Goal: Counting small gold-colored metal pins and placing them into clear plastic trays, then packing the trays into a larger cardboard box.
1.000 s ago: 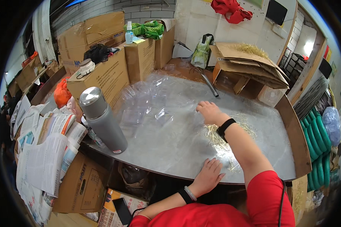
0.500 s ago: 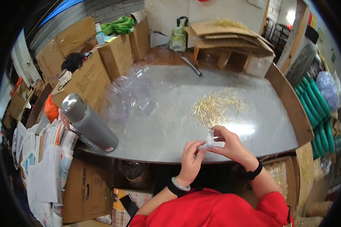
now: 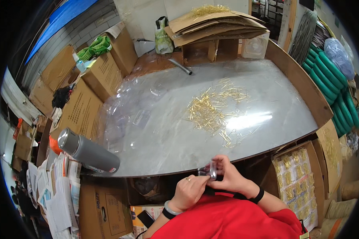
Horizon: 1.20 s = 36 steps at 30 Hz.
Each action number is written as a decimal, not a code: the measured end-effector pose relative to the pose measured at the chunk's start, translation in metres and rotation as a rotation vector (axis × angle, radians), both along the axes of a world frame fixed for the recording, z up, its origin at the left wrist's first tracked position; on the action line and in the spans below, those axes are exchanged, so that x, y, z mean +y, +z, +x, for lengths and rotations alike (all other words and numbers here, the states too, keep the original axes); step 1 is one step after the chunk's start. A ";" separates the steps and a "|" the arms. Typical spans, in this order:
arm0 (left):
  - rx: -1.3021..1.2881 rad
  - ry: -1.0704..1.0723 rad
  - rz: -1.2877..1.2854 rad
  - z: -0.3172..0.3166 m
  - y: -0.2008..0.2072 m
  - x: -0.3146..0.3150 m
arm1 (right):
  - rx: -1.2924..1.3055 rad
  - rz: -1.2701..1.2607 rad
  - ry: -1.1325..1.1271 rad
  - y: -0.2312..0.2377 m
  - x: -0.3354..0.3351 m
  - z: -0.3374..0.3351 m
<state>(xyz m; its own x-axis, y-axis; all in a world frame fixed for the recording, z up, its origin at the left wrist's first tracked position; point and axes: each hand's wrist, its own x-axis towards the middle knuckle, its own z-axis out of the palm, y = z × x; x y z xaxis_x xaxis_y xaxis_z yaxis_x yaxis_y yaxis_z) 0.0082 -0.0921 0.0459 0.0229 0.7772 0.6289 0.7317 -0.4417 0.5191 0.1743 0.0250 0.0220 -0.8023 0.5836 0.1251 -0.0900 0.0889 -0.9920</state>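
Clear plastic box is just off the counter, past its near edge on your side. Risk, as I read it: a slip there likely sends it down past the edge, not onto the counter; cause would be slick plastic under a fingertip-only grip. Over-squeezing might also crack it, if the walls are thin. Box sits between thumb and fingers of your right hand, clamped on it; your left hand pinches its left side, fingertips together. Can't tell what's inside. Gold pins lie loose mid-counter, trailing toward the near edge; grey flask stands at the near left corner.
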 end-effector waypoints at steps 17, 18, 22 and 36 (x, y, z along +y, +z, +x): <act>-0.230 0.194 -0.183 -0.005 0.002 0.007 | -0.084 0.279 -0.068 0.025 -0.001 -0.008; -0.152 0.108 -0.231 -0.006 0.004 0.008 | -0.068 0.364 -0.023 0.023 0.001 -0.004; -0.032 -0.001 -0.246 -0.003 0.015 0.009 | -0.012 0.432 0.033 0.024 0.000 0.006; -0.483 0.156 -0.320 0.039 0.009 0.012 | -0.034 0.236 -0.173 0.020 -0.005 0.026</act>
<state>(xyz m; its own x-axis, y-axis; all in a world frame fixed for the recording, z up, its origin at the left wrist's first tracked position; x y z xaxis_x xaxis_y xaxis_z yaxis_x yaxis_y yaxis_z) 0.0474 -0.0799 0.0546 -0.3366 0.9008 0.2742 0.4237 -0.1151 0.8984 0.2005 0.0201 0.0419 -0.6994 0.6701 0.2484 -0.0205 0.3286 -0.9442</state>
